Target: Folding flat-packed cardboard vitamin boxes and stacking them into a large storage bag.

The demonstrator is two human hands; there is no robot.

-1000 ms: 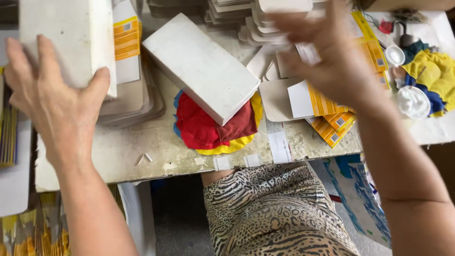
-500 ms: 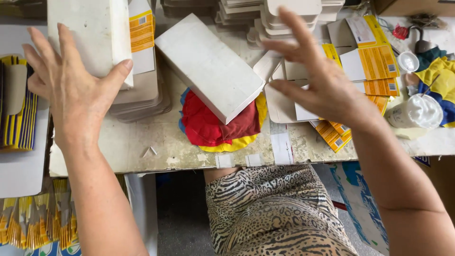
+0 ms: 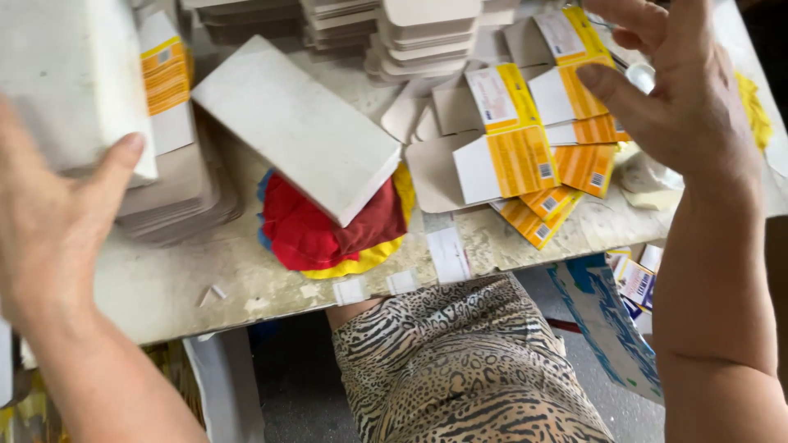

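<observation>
A white block (image 3: 70,82) is sitting at the upper left of the frame, and my left hand (image 3: 49,221) is pressing against it, thumb up its right edge, fingers (image 3: 121,168) spread wide. Just right of it, grey card blanks (image 3: 176,193) are lying stacked on the surface (image 3: 189,283). At centre, a white slab (image 3: 300,123) is resting tilted on a red and yellow cloth (image 3: 316,234). Further right, yellow and white flat cartons (image 3: 533,156) are fanning out. At the upper right, my right hand (image 3: 685,98) is hovering above them, fingers open and holding nothing.
</observation>
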